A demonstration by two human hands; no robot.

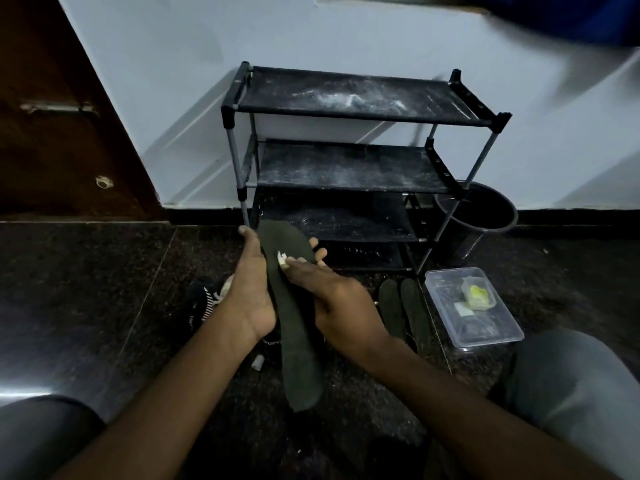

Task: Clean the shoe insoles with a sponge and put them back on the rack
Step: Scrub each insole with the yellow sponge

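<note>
- Insole (294, 341): off the floor, held up between the knees. Long axis runs near to far, narrow end toward the person, wide end pointing at the rack.
- Left hand (252, 289): wrapped round the far half from the left. Thumb lies up the left edge, fingertips poke out past the right edge. It's a closed hold on the insole.
- Right hand (339, 303): comes across from the right, fingers nearly straight. The tips pinch a small white sponge (281, 260) and press it on the insole's face near the wide end.
- Key relation: the sponge sits at the far end, so nearly all the insole lies nearer than it, toward the person. My read is that strokes should run down the long axis. The right hand scrubs, the left only braces.
- Risk: the narrow end hangs free below both hands and would likely flex under pressure.
- Two more insoles (403, 310) lie on the floor just right of the right hand, side by side on the same axis. The right hand is nearer to them.
- Tub (502, 337): clear, beside those, with something yellowish inside.
- Shoe (204, 303): behind the left wrist.
- Rack (346, 161): stands against the wall, shelves dusty, no insole on it yet. Bucket (485, 216) sits at its right leg.
</note>
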